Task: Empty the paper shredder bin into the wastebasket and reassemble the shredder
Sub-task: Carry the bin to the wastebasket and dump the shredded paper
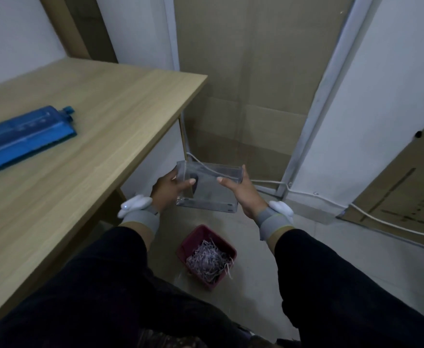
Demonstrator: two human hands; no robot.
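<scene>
A clear plastic shredder bin [209, 194] hangs in the air between my two hands, above the floor. My left hand [168, 190] grips its left end and my right hand [243, 190] grips its right end. No shreds show inside the see-through bin. Below it on the floor stands a dark red wastebasket [184, 247] holding a heap of paper shreds [209, 261]. The blue shredder head [22, 136] lies flat on the wooden desk [93, 136] at the left, apart from the bin.
Cardboard sheets [251, 84] lean against the wall behind the bin. White cables [381, 222] run along the floor at the right. A few shreds hang over the wastebasket's rim. The desk edge is close to my left forearm.
</scene>
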